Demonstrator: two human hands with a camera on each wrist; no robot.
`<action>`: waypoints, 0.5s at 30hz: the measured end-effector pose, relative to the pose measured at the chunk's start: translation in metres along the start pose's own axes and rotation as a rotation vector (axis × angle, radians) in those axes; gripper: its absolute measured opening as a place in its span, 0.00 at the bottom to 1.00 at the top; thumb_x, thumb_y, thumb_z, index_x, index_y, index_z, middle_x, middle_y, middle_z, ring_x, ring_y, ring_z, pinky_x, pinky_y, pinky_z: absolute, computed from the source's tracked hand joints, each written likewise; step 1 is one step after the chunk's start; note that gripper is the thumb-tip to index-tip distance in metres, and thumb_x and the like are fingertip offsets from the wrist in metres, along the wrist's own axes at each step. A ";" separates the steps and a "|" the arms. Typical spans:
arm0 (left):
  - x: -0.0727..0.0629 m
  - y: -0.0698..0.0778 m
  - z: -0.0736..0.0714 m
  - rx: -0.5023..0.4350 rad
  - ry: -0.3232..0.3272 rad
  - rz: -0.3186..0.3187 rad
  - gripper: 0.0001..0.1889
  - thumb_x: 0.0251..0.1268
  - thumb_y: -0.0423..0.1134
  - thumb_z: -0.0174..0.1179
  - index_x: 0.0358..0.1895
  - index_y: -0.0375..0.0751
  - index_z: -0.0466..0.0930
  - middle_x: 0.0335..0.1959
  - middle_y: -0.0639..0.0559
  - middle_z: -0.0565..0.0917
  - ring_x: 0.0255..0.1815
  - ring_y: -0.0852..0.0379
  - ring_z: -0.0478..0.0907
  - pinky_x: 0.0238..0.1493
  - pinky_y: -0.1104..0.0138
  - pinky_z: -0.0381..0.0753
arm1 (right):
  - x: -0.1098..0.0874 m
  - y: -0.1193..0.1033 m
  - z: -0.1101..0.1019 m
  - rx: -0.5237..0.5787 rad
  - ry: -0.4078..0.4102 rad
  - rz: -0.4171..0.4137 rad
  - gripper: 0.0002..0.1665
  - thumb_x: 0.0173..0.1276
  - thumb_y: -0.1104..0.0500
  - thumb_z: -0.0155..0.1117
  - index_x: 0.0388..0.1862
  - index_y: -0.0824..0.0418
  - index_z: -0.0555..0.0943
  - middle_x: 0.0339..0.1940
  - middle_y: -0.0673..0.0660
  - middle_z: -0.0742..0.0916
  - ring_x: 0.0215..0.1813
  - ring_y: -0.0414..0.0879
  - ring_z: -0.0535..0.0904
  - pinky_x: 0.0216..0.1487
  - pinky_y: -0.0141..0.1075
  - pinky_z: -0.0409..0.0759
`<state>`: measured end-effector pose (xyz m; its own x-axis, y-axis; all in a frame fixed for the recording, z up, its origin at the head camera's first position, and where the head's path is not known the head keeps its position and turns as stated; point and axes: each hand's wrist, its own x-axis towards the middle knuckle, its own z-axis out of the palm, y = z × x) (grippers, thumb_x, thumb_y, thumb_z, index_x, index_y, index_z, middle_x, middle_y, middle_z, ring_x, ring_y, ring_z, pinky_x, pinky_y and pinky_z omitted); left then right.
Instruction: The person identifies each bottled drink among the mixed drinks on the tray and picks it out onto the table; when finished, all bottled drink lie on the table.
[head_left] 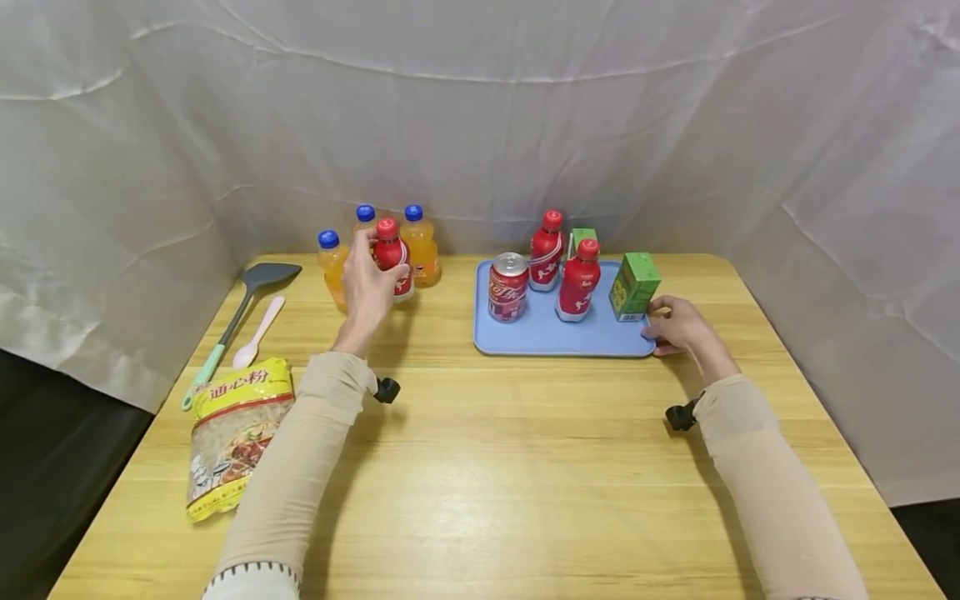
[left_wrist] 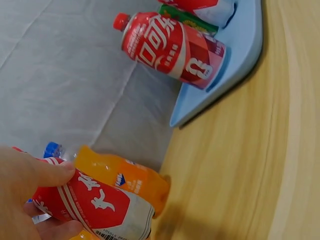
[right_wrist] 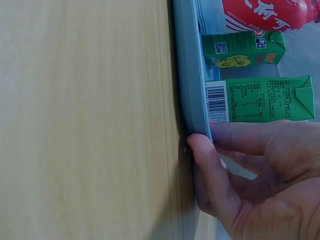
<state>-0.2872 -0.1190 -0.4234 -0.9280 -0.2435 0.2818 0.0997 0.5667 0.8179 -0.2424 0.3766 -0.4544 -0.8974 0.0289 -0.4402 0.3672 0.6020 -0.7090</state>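
Observation:
My left hand [head_left: 366, 283] grips a red-capped bottle [left_wrist: 102, 202] with a red and white label. Close behind and beside that hand stand orange soda bottles [head_left: 425, 250] with blue caps. On the right, my right hand [head_left: 686, 327] pinches the front right corner of a blue tray [head_left: 532, 340], thumb and fingers at its rim. The tray carries a red soda can [head_left: 507, 292], two more red-capped bottles [head_left: 577, 283] and two green drink cartons [right_wrist: 267, 99]. One carton stands right beside the right hand's fingers; the other is partly hidden behind a bottle.
At the table's left lie a dark spatula [head_left: 243, 308] with a mint handle, a pale pink spoon [head_left: 258, 333] and a yellow-ended food bag [head_left: 238, 437], partly overlapped by the left forearm. A grey cloth [head_left: 480, 125] hangs behind the wooden table [head_left: 517, 467].

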 end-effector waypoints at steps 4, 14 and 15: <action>0.000 -0.006 -0.001 0.011 0.001 -0.001 0.34 0.63 0.30 0.74 0.71 0.41 0.68 0.69 0.40 0.80 0.71 0.40 0.79 0.74 0.49 0.78 | 0.000 -0.001 0.000 0.002 -0.003 -0.010 0.34 0.78 0.67 0.60 0.77 0.69 0.59 0.54 0.66 0.73 0.35 0.43 0.80 0.34 0.33 0.88; -0.003 -0.009 -0.002 0.017 -0.012 -0.006 0.35 0.64 0.30 0.73 0.72 0.39 0.68 0.70 0.38 0.79 0.70 0.39 0.78 0.73 0.48 0.79 | 0.000 0.000 0.001 -0.001 0.002 -0.021 0.32 0.78 0.67 0.59 0.75 0.70 0.60 0.51 0.65 0.74 0.35 0.43 0.80 0.35 0.33 0.89; -0.003 -0.010 -0.002 0.021 -0.014 -0.009 0.35 0.64 0.29 0.73 0.73 0.39 0.67 0.70 0.38 0.79 0.70 0.39 0.78 0.73 0.48 0.78 | 0.000 0.001 0.001 -0.002 0.002 -0.022 0.32 0.78 0.67 0.59 0.75 0.70 0.60 0.51 0.65 0.74 0.35 0.43 0.80 0.35 0.33 0.89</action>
<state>-0.2845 -0.1251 -0.4319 -0.9338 -0.2378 0.2672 0.0839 0.5806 0.8098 -0.2419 0.3760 -0.4554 -0.9057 0.0173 -0.4236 0.3471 0.6042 -0.7173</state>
